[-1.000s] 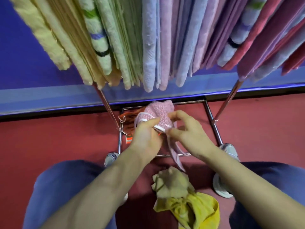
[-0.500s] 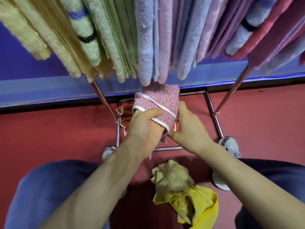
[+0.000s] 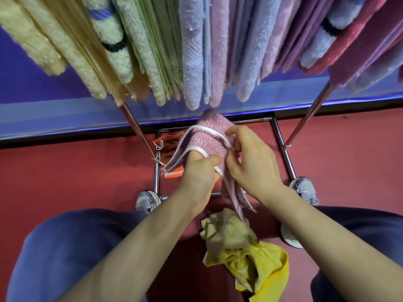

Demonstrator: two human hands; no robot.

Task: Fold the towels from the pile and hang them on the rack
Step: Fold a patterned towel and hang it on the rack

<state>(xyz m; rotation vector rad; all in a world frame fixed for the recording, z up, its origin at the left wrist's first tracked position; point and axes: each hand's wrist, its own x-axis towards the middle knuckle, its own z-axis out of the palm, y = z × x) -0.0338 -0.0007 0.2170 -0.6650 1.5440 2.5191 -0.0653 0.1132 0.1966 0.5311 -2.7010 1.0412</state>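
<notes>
Beneath the rack (image 3: 306, 124), a folded pink towel (image 3: 209, 136) is pinched at its near edge by the left hand (image 3: 196, 177) and at its right edge by the right hand (image 3: 255, 164), whose fingers are curled. Its long axis runs away from the person, with loose ends hanging toward the yellow pile (image 3: 239, 247).

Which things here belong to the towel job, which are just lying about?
Job: pink towel, held by left hand and right hand; yellow towel pile on the floor; rack; hung towels.
Lying about: orange packet beside the rack's left pole.
</notes>
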